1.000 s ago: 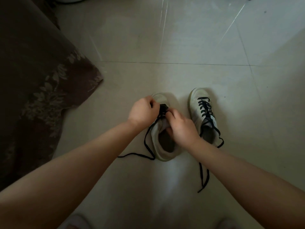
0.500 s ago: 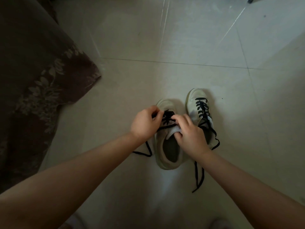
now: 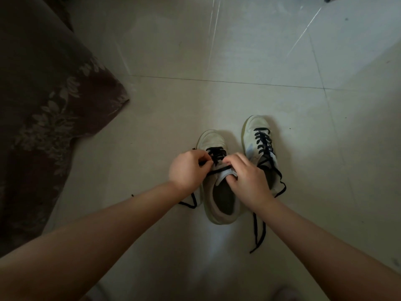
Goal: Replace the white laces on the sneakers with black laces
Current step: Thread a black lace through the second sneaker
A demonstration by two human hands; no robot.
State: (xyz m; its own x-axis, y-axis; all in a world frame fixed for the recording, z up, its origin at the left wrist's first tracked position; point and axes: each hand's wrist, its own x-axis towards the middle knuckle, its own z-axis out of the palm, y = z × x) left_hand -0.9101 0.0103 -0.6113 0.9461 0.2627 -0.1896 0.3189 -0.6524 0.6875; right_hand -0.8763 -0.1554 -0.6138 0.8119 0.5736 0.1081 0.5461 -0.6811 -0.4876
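Observation:
Two pale sneakers stand side by side on the tiled floor, toes pointing away from me. The left sneaker point(image 3: 211, 140) carries a black lace point(image 3: 217, 153) through its front eyelets only. My left hand point(image 3: 187, 170) pinches that lace at the shoe's left side. My right hand point(image 3: 247, 179) grips the tongue and right edge of the same shoe, fingers curled into its opening. The right sneaker point(image 3: 257, 127) is laced in black up its length, and its loose lace ends point(image 3: 259, 233) trail on the floor toward me.
A dark brown floral fabric point(image 3: 45, 105) covers the floor at the left. A free end of the left shoe's lace point(image 3: 188, 203) lies under my left wrist. Pale tile floor point(image 3: 238, 51) stretches beyond the shoes.
Both hands have shifted back from the toe toward the tongue of the left sneaker, uncovering the laced front eyelets. The view has tilted slightly, so the shoes sit lower in frame.

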